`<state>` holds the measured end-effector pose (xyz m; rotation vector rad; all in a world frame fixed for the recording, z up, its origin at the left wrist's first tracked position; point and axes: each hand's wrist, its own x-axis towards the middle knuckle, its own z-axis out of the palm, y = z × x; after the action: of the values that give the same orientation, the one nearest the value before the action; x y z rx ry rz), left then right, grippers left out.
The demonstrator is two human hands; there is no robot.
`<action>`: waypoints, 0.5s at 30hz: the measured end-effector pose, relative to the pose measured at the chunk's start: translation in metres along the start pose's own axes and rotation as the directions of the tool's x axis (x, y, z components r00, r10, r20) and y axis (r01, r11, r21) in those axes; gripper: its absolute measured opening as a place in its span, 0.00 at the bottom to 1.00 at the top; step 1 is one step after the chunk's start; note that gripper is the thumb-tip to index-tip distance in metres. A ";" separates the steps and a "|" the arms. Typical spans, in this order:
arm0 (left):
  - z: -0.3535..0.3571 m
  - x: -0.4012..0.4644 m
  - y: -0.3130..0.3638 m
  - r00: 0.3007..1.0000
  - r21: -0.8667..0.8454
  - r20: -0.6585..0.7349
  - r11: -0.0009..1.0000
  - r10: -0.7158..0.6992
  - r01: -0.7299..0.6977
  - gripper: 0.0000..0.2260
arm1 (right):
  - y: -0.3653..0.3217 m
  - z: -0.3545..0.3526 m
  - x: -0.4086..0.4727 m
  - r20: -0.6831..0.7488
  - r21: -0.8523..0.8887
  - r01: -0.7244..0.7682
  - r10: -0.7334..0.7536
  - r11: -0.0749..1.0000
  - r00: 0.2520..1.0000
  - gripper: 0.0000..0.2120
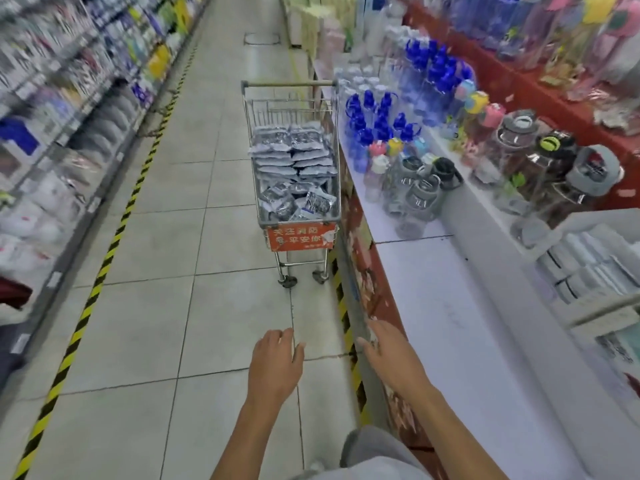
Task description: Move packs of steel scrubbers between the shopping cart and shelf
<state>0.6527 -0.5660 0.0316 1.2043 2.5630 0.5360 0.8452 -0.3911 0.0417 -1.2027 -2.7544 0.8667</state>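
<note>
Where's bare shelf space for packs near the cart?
Bare white ledge between the bottle cluster and the right hand, bordered behind by stacked white items. Ledge beside the shopping cart is crowded with bottles.

Bright, even store light; shelves at the edges blurred, perhaps from motion

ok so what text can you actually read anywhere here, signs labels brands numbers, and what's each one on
"关注消防" reads on the top line of the red sign fixed to the near end of the shopping cart.
"平安你" is as much of the sign's second line as reads; the rest is unclear.
A smaller line at the sign's bottom is too blurred to read.
Printing on the scrubber packs, bottles and left shelf price tags is too blurred to read.
</note>
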 end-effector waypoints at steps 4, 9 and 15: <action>-0.007 0.052 -0.016 0.999 -0.021 0.013 0.999 -0.037 0.038 0.18 | -0.009 0.004 0.061 0.053 -0.010 -0.002 0.002 1.000 0.999 0.30; -0.015 0.151 -0.032 0.997 -0.029 -0.003 0.997 -0.074 0.074 0.18 | -0.007 0.015 0.145 0.118 0.061 -0.061 0.054 0.996 0.992 0.30; -0.039 0.274 -0.049 0.989 -0.036 0.042 0.989 -0.143 0.145 0.21 | -0.018 0.005 0.270 0.160 0.146 -0.108 0.085 0.983 0.984 0.28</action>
<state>0.4335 -0.3906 0.0247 0.9969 2.5690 0.5225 0.6423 -0.2199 -0.0084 -1.3023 -2.6995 1.2060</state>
